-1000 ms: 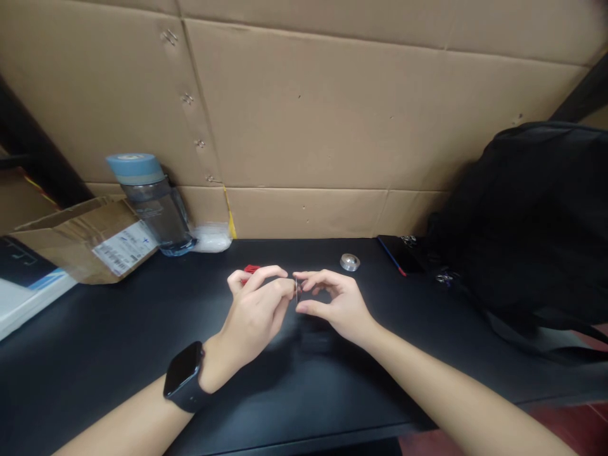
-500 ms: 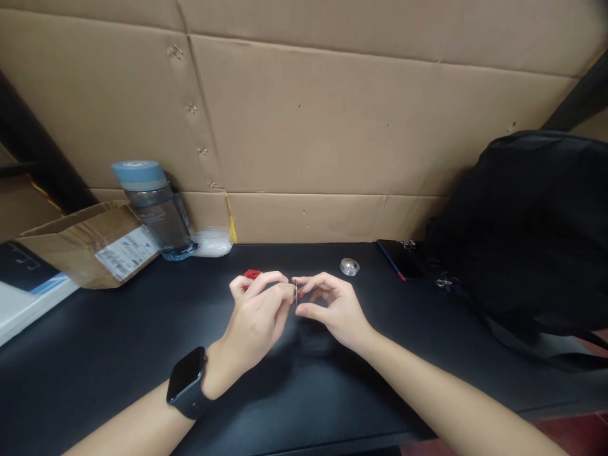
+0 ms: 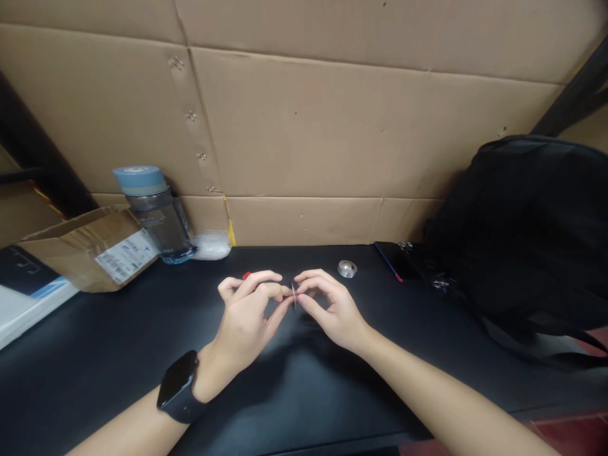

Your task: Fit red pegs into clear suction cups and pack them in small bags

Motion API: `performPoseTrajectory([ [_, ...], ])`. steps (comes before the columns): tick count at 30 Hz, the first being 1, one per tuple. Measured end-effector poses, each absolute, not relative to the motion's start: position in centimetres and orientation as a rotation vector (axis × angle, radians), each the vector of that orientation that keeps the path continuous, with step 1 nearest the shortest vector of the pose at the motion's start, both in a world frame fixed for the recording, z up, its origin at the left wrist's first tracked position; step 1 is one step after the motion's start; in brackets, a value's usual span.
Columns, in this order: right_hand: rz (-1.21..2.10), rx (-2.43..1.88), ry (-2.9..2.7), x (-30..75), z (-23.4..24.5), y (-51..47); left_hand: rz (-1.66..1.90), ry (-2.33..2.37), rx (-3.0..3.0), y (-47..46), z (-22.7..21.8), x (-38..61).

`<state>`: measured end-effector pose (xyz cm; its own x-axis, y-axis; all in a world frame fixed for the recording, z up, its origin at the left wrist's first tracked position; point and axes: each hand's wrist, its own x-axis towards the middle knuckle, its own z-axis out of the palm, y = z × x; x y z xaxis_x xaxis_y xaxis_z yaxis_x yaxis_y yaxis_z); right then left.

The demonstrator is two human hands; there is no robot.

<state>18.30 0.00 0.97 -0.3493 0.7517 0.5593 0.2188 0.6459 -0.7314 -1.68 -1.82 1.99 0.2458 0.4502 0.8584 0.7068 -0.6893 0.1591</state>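
Observation:
Both hands meet over the middle of the black table [image 3: 95, 354]. My left hand [image 3: 247, 313], with a black smartwatch [image 3: 178, 386] on its wrist, and my right hand [image 3: 327, 304] pinch a small thin silvery piece [image 3: 294, 294] between their fingertips. The piece stands on edge and is too small to name. A small red object [image 3: 246, 275] peeks out just behind my left fingers. A round silver metal piece [image 3: 347, 268] lies on the table a little beyond my right hand.
A cardboard wall [image 3: 332, 126] closes the back. At the left stand a blue-lidded water bottle [image 3: 154, 212], an open cardboard box [image 3: 90, 247] and a white plastic bag [image 3: 211, 244]. A black backpack [image 3: 527, 221] fills the right, with a dark phone [image 3: 396, 256] beside it.
Both hands have shifted slightly left and closed tighter on the thin piece; my left hand now covers most of the red object. The camera tilted a little.

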Motion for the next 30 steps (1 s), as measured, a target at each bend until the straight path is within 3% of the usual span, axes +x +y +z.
performPoseTrajectory([
  [7, 0.406, -0.751, -1.980, 18.4, 1.0, 0.0, -1.478, -1.093, -2.267, -1.8, 1.9, -1.4],
  [23, 0.271, -0.862, -2.079, 18.9, 1.0, 0.5, -1.144, -1.350, -2.728, -0.5, 1.5, -2.9],
  [30, 0.184, -0.921, -2.319, 19.8, 0.4, 1.5, -1.090, -1.330, -2.621, 1.1, 3.0, -5.8],
])
